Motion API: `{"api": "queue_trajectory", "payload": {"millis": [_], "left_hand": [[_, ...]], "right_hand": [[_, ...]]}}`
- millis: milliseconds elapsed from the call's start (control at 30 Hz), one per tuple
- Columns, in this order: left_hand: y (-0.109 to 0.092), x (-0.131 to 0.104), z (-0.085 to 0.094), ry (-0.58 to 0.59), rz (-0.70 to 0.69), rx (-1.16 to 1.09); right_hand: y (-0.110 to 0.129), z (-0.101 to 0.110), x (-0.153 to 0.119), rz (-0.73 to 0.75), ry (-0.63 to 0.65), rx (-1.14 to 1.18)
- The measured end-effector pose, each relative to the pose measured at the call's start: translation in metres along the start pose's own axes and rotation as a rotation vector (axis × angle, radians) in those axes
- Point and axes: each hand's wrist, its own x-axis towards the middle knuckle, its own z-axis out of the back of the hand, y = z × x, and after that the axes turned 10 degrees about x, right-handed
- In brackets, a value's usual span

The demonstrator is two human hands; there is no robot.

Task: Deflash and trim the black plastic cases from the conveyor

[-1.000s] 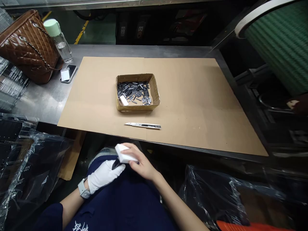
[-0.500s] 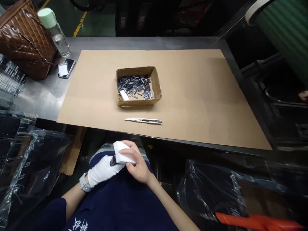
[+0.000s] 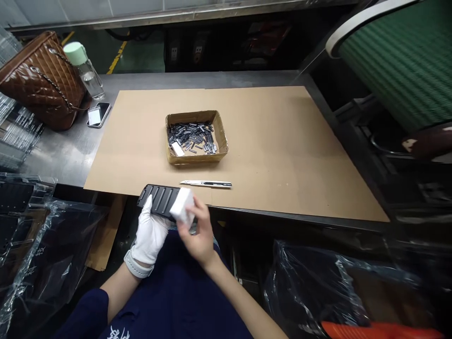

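My left hand (image 3: 151, 235), in a white glove, grips a flat black ribbed plastic part (image 3: 158, 200) from below, its thumb over the near edge. Bare, my right hand (image 3: 199, 230) pinches a white foam block (image 3: 183, 203) at the right end of that part. The block blurs slightly and covers this end. Just beyond my hands a slim white utility knife (image 3: 206, 184) lies on the cardboard sheet (image 3: 268, 155). Behind the knife stands an open cardboard box (image 3: 197, 160) with many small black strips (image 3: 192, 134) and a small white piece inside.
A brown quilted handbag (image 3: 52, 84), a bottle with a green lid (image 3: 84, 68) and a phone (image 3: 99, 115) are at the table's left. Plastic-wrapped black parts (image 3: 60, 240) stand low on the left; a plastic-covered bin (image 3: 318, 282) is low right. A green ribbed belt (image 3: 399, 61) rises upper right.
The black part, earlier mostly hidden, now shows its ribbed face up by the table edge. Both hands have moved forward, the right still holding the white block. The view has tilted up a little.
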Motion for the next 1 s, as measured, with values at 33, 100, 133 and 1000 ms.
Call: {"api": "queue_trajectory", "payload": {"millis": [33,100,133,1000], "left_hand": [[0.000,-0.002,-0.002,0.040,0.085,0.013],[-0.001,-0.005,-0.006,0.136,0.246,0.080],[-0.002,-0.005,-0.007,0.157,0.255,0.110],[0.008,0.000,0.029,-0.133,0.263,0.228]], "right_hand": [[0.001,-0.004,0.000,0.083,0.028,-0.044],[-0.001,-0.006,0.002,0.235,0.062,-0.128],[-0.002,-0.005,0.003,0.265,0.055,-0.157],[0.024,0.230,0.014,-0.261,-0.598,-0.849]]}}
